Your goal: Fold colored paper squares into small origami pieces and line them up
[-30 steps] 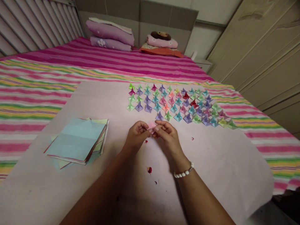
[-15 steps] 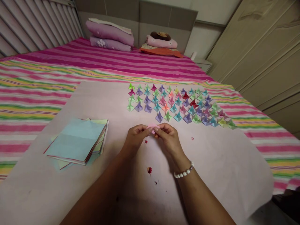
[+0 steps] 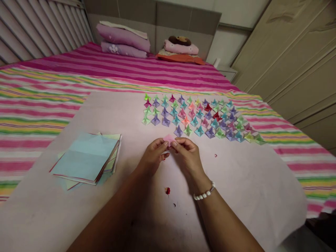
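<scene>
Between my two hands is a small folded piece of pink origami paper (image 3: pixel 169 138), its peak pointing away from me. My left hand (image 3: pixel 155 152) pinches its left corner between thumb and index finger. On the other side, my right hand (image 3: pixel 188 151) grips the right corner the same way, a white beaded bracelet (image 3: pixel 204 195) round the wrist. Just beyond my fingers stand rows of small folded paper pieces (image 3: pixel 199 131) in purple, green, blue, pink and red, each with a pointed top. To the left lies a stack of square paper sheets (image 3: pixel 85 157), light blue on top.
A large pale sheet (image 3: pixel 236 203) covers the striped bedspread (image 3: pixel 23 131) under everything. Tiny red scraps (image 3: pixel 167 190) lie near my forearms. Folded purple bedding (image 3: pixel 123 38) and a stacked pile with a brown plush toy (image 3: pixel 180 40) sit at the headboard. A wardrobe (image 3: pixel 296 59) stands right.
The pink paper now shows more above my fingertips, as a wider pointed shape. My thumbs have drawn slightly apart, and lower fingers of my left hand have come into view beneath it.
</scene>
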